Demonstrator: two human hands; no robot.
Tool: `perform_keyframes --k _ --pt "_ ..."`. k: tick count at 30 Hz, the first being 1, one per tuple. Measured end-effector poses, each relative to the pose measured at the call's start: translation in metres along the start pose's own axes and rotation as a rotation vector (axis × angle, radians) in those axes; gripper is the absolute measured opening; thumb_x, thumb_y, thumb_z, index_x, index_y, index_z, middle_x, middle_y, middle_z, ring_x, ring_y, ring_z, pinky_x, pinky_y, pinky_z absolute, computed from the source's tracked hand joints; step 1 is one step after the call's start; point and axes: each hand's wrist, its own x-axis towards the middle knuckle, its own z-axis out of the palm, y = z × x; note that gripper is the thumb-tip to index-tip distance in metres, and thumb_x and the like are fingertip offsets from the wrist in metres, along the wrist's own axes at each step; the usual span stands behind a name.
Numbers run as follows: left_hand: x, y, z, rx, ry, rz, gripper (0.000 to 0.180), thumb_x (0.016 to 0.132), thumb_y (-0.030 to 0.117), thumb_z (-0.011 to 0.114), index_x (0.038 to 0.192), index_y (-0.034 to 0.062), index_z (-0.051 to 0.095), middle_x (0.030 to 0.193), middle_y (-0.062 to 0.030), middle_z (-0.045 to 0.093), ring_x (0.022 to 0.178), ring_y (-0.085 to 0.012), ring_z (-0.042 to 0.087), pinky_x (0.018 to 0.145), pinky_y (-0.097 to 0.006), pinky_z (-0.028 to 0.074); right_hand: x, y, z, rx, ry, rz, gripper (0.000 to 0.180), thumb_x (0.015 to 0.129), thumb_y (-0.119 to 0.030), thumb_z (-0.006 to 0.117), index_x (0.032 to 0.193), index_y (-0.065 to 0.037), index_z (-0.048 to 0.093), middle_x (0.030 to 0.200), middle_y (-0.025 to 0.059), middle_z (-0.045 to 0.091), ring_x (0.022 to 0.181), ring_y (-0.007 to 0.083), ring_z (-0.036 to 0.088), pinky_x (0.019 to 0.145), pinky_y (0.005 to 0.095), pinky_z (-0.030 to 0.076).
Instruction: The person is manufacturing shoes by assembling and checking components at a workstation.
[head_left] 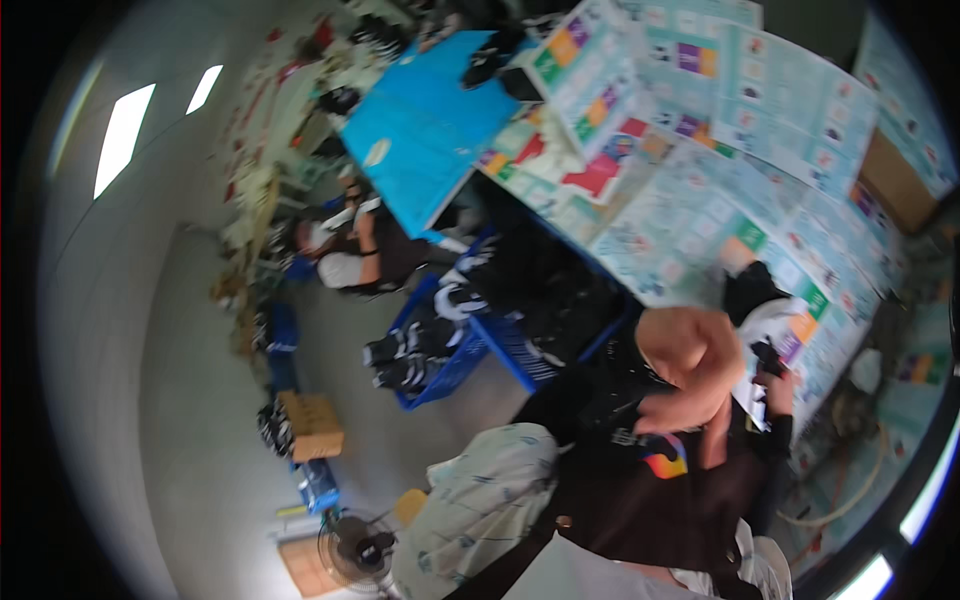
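Observation:
My left hand (688,352) is raised in front of my brown apron (590,510). It is smeared by motion with the fingers partly bent, and I cannot tell whether anything is in it. Farther right, my right hand (778,390) is closed around a small black piece (767,356) at the table edge. Just beyond lies a black-and-white item (752,290), perhaps a shoe, on the printed cardboard sheets (690,225). A patch of bright colours (664,456) shows below my left hand, too blurred to name.
Blue plastic baskets (440,375) beside the table hold several black-and-white shoes (415,355). A blue panel (430,120) lies at the far end. Another person (370,250) sits beyond the baskets. A cardboard box (312,425) and a fan (358,550) stand at left.

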Motion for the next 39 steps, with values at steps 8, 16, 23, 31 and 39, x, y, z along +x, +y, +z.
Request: perform_keyframes --k 8,16,23,31,39 --pt "-0.083 -0.025 0.014 0.908 0.781 -1.082 0.032 0.099 0.028 0.059 0.088 0.0024 0.075 0.079 -0.0104 0.076 0.070 -0.0196 0.074 0.067 -0.033 0.055 0.018 -0.024 0.025 0.062 -0.086 -0.001 0.025 0.070 -0.007 0.068 0.095 -0.003 0.067 0.081 0.0050 0.066 0.067 0.0179 0.061 0.045 0.0320 0.050" --pt "-0.079 -0.068 -0.095 2.301 1.077 -0.652 0.077 0.072 0.029 0.084 0.140 0.0113 0.053 0.142 -0.0218 0.045 0.132 -0.0422 0.041 0.112 -0.057 0.031 0.014 -0.005 0.025 0.070 -0.056 0.051 0.029 0.071 -0.009 0.060 0.100 -0.005 0.065 0.079 0.0052 0.068 0.068 0.0179 0.064 0.044 0.0303 0.048" --pt "-0.128 -0.098 -0.189 2.282 1.108 -1.033 0.047 0.081 0.016 0.068 0.126 0.0078 0.060 0.133 -0.0211 0.053 0.112 -0.0395 0.058 0.086 -0.049 0.051 0.028 -0.017 0.036 0.052 -0.112 0.002 0.025 0.070 -0.008 0.055 0.090 -0.001 0.066 0.085 0.0077 0.067 0.066 0.0209 0.064 0.046 0.0319 0.051" --pt "-0.119 -0.070 -0.201 2.184 1.224 -0.876 0.040 0.087 0.040 0.073 0.107 0.0072 0.065 0.116 -0.0167 0.058 0.105 -0.0381 0.062 0.078 -0.046 0.056 0.016 -0.030 0.017 0.017 -0.067 -0.027 0.023 0.072 -0.010 0.066 0.093 -0.004 0.068 0.081 0.0044 0.065 0.064 0.0188 0.061 0.047 0.0314 0.049" --pt "-0.131 -0.053 -0.189 2.398 0.914 -0.781 0.022 0.094 0.030 0.066 0.095 0.0075 0.064 0.093 -0.0088 0.059 0.087 -0.0312 0.061 0.069 -0.045 0.051 0.028 -0.032 0.037 -0.159 0.115 -0.168 0.035 0.075 -0.014 0.062 0.107 0.000 0.069 0.069 0.0220 0.066 0.060 0.0340 0.066 0.062 0.0441 0.052"
